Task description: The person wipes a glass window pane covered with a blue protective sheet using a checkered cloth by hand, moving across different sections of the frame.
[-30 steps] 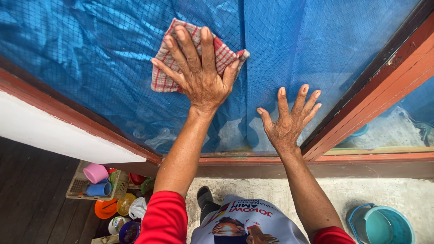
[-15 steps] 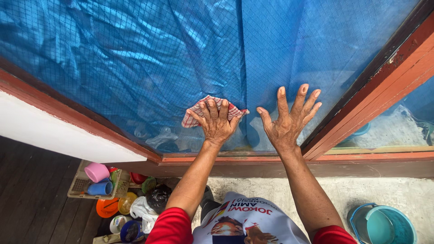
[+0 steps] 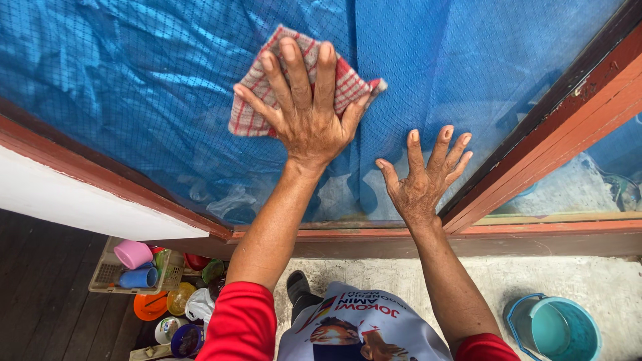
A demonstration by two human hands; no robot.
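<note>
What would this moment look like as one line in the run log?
left hand: flat on checked cloth, pressed to window pane | right hand: bare, splayed on pane | blue bucket: on floor, lower right

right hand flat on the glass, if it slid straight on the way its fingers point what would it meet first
Likely the dark red window frame. The right hand lies spread on the window pane, fingers angled up and slightly right; bare glass lies ahead until the slanting frame. The angle is hard to judge.

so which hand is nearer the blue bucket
Right. The right hand rests flat on the glass, above and left of the bucket; the left hand presses the cloth higher up, farther away.
</note>
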